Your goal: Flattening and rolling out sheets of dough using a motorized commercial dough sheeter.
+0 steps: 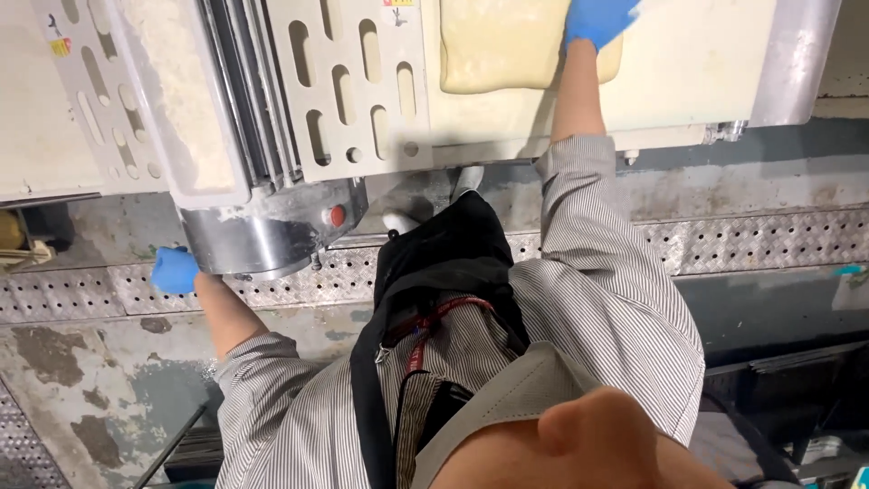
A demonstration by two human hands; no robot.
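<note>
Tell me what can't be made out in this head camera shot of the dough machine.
- Left hand: its fingers are hidden behind the machine's metal housing, so what it grips cannot be told.
- Right hand: cut off by the top edge; its fingertips on the dough slab are out of frame.
- Dough slab: its far end is cropped.
- Rollers: gap too dark to see.

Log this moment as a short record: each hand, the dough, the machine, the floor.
Left hand: blue glove, low beside the machine's metal drum; its grip is hidden
Right hand: blue glove, laid on the dough slab, partly cut off by the frame edge
Dough slab: pale yellow, flat on the white conveyor belt
Guard: white slotted panel over the rollers
Button: red, on the drum housing
Floor: perforated metal strip, worn paint either side
</note>
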